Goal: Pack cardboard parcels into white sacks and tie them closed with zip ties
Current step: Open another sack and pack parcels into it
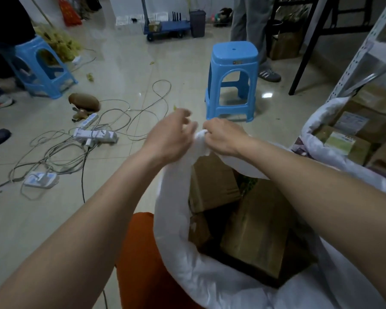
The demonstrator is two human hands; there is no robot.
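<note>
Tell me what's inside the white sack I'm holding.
Brown cardboard parcels fill the white sack, with something green between them. Whatever lies beneath them is hidden.

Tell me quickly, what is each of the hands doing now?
Left hand: fingers curled at the sack's rim; grip cannot be told.
Right hand: pinching the white sack rim.

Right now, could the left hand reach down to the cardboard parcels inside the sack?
Probably yes. The left hand is at the white sack's gathered far rim, and the mouth below gapes open over the cardboard parcels.
</note>
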